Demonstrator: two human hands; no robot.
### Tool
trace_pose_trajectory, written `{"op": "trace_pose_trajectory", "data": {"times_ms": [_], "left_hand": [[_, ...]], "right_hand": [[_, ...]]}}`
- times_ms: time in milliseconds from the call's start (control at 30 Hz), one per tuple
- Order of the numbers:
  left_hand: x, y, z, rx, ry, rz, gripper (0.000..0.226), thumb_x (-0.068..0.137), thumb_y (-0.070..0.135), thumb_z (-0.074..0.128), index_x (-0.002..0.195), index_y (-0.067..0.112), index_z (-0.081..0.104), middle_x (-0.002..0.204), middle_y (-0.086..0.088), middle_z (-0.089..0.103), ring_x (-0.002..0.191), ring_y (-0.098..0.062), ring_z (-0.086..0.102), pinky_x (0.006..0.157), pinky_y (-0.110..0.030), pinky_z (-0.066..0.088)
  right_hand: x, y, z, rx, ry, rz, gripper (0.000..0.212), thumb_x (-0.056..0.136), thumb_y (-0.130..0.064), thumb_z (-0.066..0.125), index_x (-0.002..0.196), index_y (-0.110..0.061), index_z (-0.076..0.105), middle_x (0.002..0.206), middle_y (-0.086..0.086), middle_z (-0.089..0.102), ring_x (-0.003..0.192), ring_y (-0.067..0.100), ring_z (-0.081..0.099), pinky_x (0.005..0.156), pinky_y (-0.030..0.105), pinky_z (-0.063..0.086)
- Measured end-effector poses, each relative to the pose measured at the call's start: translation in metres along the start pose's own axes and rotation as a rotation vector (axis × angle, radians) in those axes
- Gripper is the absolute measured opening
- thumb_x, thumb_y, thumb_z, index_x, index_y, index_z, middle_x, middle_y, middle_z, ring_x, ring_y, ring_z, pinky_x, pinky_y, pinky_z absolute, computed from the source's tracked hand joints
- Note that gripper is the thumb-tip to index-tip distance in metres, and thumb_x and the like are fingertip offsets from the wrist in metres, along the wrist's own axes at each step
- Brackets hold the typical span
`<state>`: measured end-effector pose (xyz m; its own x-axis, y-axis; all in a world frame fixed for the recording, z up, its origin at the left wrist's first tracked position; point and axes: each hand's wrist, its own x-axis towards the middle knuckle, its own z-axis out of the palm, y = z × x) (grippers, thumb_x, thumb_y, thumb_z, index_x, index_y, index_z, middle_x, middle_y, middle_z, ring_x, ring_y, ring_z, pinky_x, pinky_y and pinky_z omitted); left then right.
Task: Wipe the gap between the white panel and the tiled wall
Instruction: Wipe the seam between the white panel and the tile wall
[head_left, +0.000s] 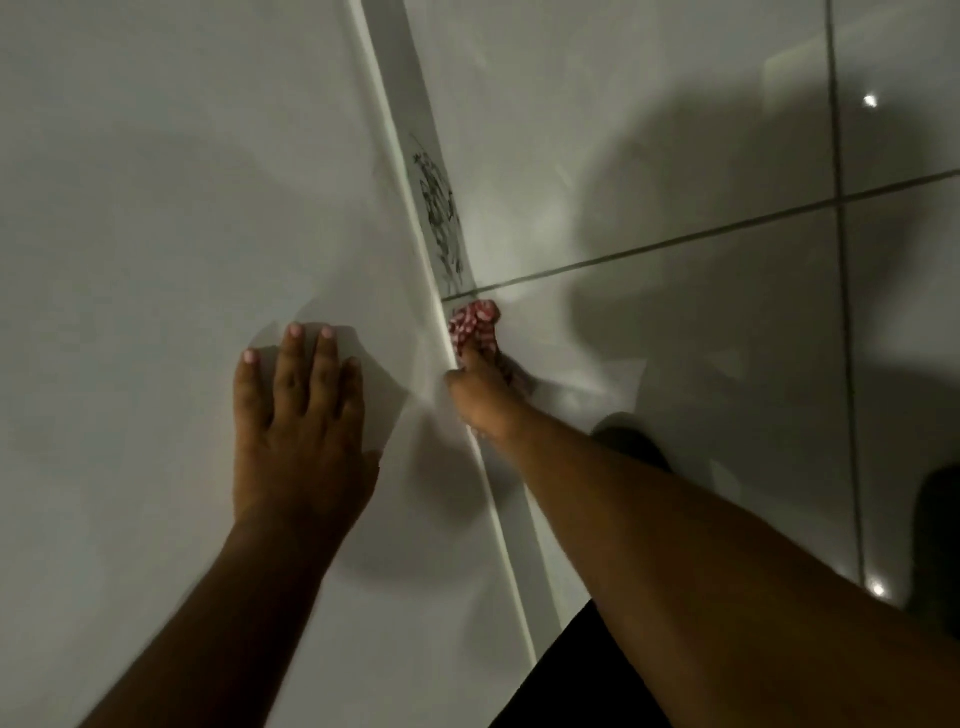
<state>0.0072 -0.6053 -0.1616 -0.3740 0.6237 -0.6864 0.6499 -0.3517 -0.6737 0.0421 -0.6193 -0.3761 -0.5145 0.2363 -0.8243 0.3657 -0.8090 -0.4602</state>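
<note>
Right forearm (701, 519), nearest. Right hand (480, 384): closed on red-and-white cloth (470, 322), pushed into gap (447, 249) between white panel (156, 208) and tiled wall (675, 156). Left hand (296, 415): spread flat on panel. Risk: cloth snagging or smearing the dark grime (439, 208) just ahead.

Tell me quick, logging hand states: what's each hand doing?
Left hand: open, flat on the white panel.
Right hand: closed on the red-and-white cloth in the gap.
</note>
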Motion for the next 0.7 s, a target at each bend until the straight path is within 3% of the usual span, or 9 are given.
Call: {"op": "trace_pose_trajectory", "data": {"times_ms": [100,200,300,400,500,567,633,700], "left_hand": [[0.003,-0.007,-0.009,-0.059,-0.014,0.029,0.087,0.083,0.055,0.057,0.152,0.008,0.031,0.165,-0.020,0.012,0.153,-0.041,0.002,0.116,-0.057,-0.018],[0.009,-0.012,-0.015,-0.113,-0.018,0.036,0.088,0.077,0.052,0.067,0.147,0.006,0.040,0.161,-0.021,0.024,0.151,-0.042,0.015,0.119,-0.059,-0.005],[0.014,-0.016,-0.019,-0.048,-0.019,0.038,0.088,0.083,0.058,0.056,0.152,0.010,0.030,0.164,-0.018,0.016,0.153,-0.040,0.007,0.118,-0.058,-0.010],[0.020,-0.018,-0.015,-0.031,0.023,0.055,0.081,0.087,0.057,0.046,0.152,0.010,0.031,0.164,-0.019,0.016,0.152,-0.041,0.007,0.118,-0.059,-0.012],[0.025,-0.017,-0.012,-0.097,0.028,0.058,0.083,0.080,0.056,0.034,0.146,0.006,0.041,0.160,-0.022,0.027,0.150,-0.043,0.017,0.119,-0.059,-0.009],[0.028,-0.016,-0.011,-0.123,0.064,0.042,0.084,0.079,0.055,0.029,0.143,0.004,0.046,0.158,-0.024,0.032,0.149,-0.044,0.022,0.119,-0.059,-0.007],[0.029,-0.012,-0.009,-0.149,0.068,0.038,0.083,0.078,0.053,0.029,0.142,0.003,0.048,0.156,-0.025,0.034,0.148,-0.044,0.024,0.119,-0.058,-0.007],[0.031,-0.012,-0.005,-0.141,0.074,0.044,0.082,0.079,0.052,0.031,0.142,0.002,0.047,0.156,-0.026,0.034,0.148,-0.044,0.024,0.119,-0.058,-0.009]], "right_hand": [[-0.018,0.013,0.011,-0.077,0.008,-0.010,0.076,0.087,-0.030,0.046,0.152,-0.029,0.006,0.164,0.008,0.000,0.148,0.033,0.005,0.120,0.050,0.006],[-0.040,0.039,0.024,0.071,-0.026,0.098,0.071,0.087,-0.028,0.046,0.150,-0.024,0.016,0.162,0.012,0.012,0.147,0.035,0.013,0.119,0.052,0.013],[-0.012,0.010,0.018,0.076,-0.018,0.164,0.069,0.087,-0.034,0.045,0.150,-0.030,0.017,0.163,0.009,0.006,0.147,0.035,0.008,0.118,0.053,0.010],[0.017,-0.030,0.002,0.035,-0.017,0.011,0.072,0.088,-0.035,0.041,0.151,-0.032,0.008,0.164,0.006,-0.005,0.149,0.035,-0.002,0.119,0.055,0.003],[0.002,-0.014,0.005,-0.104,0.015,-0.056,0.080,0.088,-0.032,0.044,0.151,-0.034,-0.005,0.162,0.001,-0.018,0.148,0.032,-0.012,0.118,0.055,-0.002],[-0.027,0.018,0.022,-0.179,0.026,-0.027,0.073,0.091,-0.033,0.041,0.152,-0.026,0.002,0.163,0.004,-0.014,0.148,0.031,-0.008,0.116,0.055,-0.004],[-0.044,0.040,0.033,-0.213,0.000,-0.020,0.065,0.090,-0.036,0.028,0.150,-0.014,0.018,0.162,0.015,0.006,0.147,0.037,0.006,0.114,0.055,0.002],[-0.032,0.025,0.030,-0.134,0.041,0.005,0.071,0.083,-0.042,0.020,0.150,-0.018,0.017,0.161,0.015,0.011,0.146,0.038,0.009,0.114,0.055,0.001]]}}
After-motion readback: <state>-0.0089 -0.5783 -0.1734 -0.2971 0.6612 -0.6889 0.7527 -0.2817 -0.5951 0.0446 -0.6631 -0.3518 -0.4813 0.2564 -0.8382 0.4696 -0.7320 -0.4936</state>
